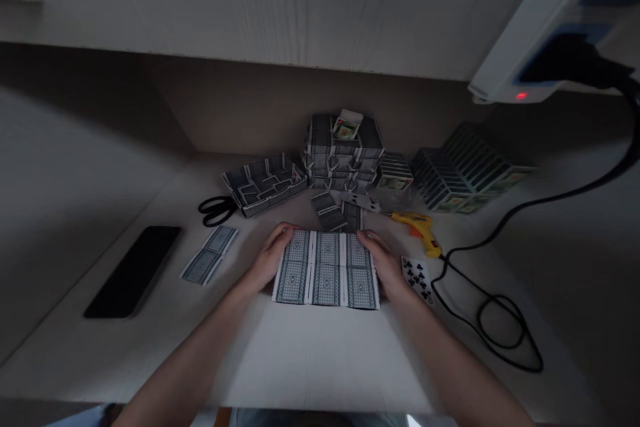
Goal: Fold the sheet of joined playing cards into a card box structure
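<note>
Between my two hands is a panel of playing cards (327, 273), joined in rows with their patterned backs showing. My left hand (274, 250) grips its left edge, thumb on top near the far corner. On the opposite side my right hand (383, 259) holds the right edge in the same way; the fingers beneath are hidden. Just beyond the panel lie loose cards (327, 211), some face down. A nine of clubs (417, 278) rests by my right hand. Behind it sits a yellow glue gun (417, 225) with a black cord.
At the back stand a block built of cards (345, 153), a divided card tray (265, 183) and stacked card boxes (465, 170). Black scissors (217, 210), two joined cards (210, 255) and a phone (134, 272) lie left. A looped cord (505, 327) covers the right; a power strip (540, 33) hangs above.
</note>
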`<control>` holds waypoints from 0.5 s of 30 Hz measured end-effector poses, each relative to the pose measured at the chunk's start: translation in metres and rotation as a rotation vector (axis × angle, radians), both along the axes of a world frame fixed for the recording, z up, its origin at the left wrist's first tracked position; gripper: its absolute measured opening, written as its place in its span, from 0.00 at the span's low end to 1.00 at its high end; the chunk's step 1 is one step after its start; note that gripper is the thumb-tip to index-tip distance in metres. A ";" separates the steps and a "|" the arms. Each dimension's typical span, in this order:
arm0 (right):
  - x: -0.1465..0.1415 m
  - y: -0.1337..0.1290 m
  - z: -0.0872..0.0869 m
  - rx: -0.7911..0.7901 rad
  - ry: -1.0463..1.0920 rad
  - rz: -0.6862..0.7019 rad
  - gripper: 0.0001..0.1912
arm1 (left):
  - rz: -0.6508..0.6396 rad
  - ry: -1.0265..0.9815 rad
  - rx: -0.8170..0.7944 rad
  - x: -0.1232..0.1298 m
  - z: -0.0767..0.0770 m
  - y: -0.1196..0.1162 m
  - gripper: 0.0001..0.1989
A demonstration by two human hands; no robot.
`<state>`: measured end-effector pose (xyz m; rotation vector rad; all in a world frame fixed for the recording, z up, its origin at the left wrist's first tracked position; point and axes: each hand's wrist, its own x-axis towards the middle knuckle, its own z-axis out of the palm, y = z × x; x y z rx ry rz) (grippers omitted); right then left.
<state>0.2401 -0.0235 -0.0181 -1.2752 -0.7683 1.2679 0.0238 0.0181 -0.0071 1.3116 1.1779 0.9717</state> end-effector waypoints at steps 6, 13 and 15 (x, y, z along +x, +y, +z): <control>0.001 0.002 0.001 -0.037 0.014 -0.006 0.12 | 0.019 -0.025 -0.016 0.002 0.002 -0.001 0.14; 0.009 0.003 0.013 -0.100 0.250 0.193 0.14 | 0.186 -0.124 0.090 -0.004 0.000 0.002 0.17; 0.011 0.001 0.020 -0.066 0.217 0.250 0.15 | 0.209 -0.139 0.117 -0.005 -0.002 0.002 0.17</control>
